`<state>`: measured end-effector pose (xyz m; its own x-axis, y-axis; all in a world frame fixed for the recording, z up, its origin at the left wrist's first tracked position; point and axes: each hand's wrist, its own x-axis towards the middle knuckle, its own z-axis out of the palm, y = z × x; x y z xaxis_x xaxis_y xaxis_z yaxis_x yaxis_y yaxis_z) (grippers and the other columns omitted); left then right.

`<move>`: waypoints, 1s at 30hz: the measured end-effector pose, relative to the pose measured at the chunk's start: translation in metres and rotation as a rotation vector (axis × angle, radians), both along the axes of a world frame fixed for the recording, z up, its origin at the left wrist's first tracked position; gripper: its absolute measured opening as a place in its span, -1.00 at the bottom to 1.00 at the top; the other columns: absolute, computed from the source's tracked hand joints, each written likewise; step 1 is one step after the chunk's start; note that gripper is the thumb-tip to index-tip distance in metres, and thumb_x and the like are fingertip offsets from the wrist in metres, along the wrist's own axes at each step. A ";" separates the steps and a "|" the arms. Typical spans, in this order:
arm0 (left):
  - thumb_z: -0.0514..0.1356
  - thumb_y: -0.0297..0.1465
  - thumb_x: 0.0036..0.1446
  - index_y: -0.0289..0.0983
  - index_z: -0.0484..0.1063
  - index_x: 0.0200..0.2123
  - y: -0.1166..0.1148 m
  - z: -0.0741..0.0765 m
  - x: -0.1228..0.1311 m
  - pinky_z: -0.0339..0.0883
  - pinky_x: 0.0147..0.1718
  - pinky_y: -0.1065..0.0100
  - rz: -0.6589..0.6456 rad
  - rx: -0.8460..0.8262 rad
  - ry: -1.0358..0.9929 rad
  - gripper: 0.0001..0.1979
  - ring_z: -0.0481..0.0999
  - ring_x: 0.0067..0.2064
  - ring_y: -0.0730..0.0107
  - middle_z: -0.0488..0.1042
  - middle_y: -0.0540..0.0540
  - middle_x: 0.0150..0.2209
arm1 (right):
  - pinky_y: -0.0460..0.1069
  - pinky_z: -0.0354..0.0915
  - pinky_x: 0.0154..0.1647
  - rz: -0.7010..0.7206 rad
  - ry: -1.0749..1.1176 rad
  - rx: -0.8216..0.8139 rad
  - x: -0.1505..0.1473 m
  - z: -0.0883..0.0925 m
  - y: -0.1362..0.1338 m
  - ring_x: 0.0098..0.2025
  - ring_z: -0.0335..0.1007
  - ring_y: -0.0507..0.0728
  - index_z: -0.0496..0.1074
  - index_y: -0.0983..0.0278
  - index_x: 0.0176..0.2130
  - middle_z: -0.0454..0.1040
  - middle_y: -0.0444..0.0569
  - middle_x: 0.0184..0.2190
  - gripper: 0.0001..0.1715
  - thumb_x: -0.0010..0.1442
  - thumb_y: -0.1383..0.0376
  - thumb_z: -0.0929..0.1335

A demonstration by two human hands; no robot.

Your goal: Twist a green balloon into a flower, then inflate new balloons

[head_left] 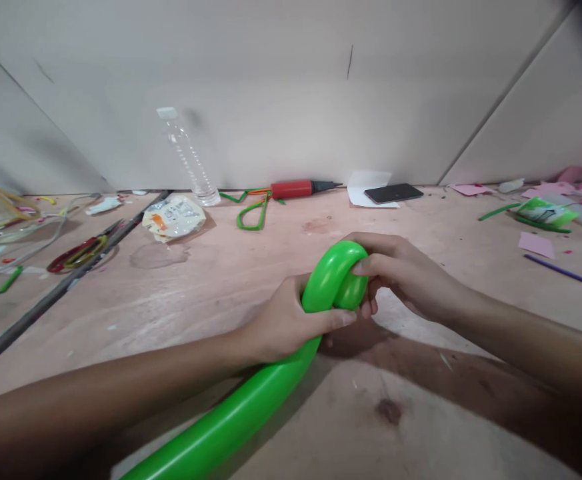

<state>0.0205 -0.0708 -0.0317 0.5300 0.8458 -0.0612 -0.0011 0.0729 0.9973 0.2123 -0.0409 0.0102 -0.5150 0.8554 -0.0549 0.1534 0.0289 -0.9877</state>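
Note:
A long green balloon (pixel 251 407), inflated, runs from the bottom edge of the head view up to both hands, where its far end bends over into a curl. My left hand (pixel 291 320) is wrapped round the balloon below the bend, thumb lying across its front. On the other side, my right hand (pixel 391 273) grips the curled end, with the thumb pressed on it and the fingers behind. Some fingertips of both hands are hidden by the balloon.
Along the wall lie a red hand pump (pixel 293 189), a plastic bottle (pixel 188 157) leaning on it, a wrapper (pixel 175 217) and a dark phone (pixel 393 193). Scissors (pixel 83 253) lie left. To the right are a balloon packet (pixel 545 212) and a purple stick-like strip (pixel 557 268).

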 end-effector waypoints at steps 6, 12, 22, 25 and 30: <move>0.38 -0.37 0.08 -0.32 0.45 -0.38 0.005 -0.003 0.000 0.30 -0.61 0.49 -0.014 -0.129 0.055 -0.82 0.42 -0.61 0.52 0.48 0.03 -0.60 | -0.08 0.27 -0.70 -0.132 -0.004 0.054 0.005 -0.005 0.004 -0.63 0.35 0.03 0.45 0.25 -0.40 0.46 -0.13 -0.55 -0.93 0.08 0.29 0.36; 0.39 -0.30 0.09 -0.27 0.50 -0.14 0.003 -0.007 0.003 0.38 -0.50 0.44 -0.039 -0.003 -0.011 -0.70 0.49 -0.49 0.47 0.56 0.01 -0.42 | -0.08 0.32 -0.63 -0.117 -0.009 0.221 0.005 -0.005 -0.003 -0.61 0.37 0.01 0.46 0.23 -0.32 0.43 -0.20 -0.53 -0.96 0.13 0.31 0.39; 0.30 -0.36 0.07 -0.33 0.44 -0.40 0.001 -0.012 0.005 0.29 -0.56 0.44 0.130 0.062 0.081 -0.85 0.45 -0.57 0.46 0.46 0.02 -0.56 | -0.04 0.31 -0.67 -0.161 0.122 0.132 0.001 -0.008 0.000 -0.67 0.39 0.07 0.48 0.27 -0.29 0.46 -0.14 -0.55 -0.82 0.06 0.29 0.34; 0.32 -0.32 0.07 -0.33 0.43 -0.42 0.004 -0.013 0.001 0.30 -0.58 0.45 0.113 -0.010 0.008 -0.80 0.45 -0.59 0.48 0.48 0.01 -0.56 | 0.00 0.38 -0.60 -0.140 0.050 0.227 0.005 -0.005 0.003 -0.61 0.42 0.08 0.50 0.25 -0.22 0.49 -0.10 -0.48 -0.73 0.11 0.31 0.27; 0.34 -0.33 0.06 -0.33 0.42 -0.43 0.011 -0.018 -0.006 0.31 -0.62 0.46 0.055 -0.182 -0.120 -0.80 0.44 -0.62 0.48 0.47 0.02 -0.60 | 0.19 0.43 0.03 0.085 -0.432 1.075 0.011 -0.002 0.001 0.23 0.31 0.31 0.28 0.16 0.25 0.26 0.13 0.31 -0.25 0.08 0.44 0.33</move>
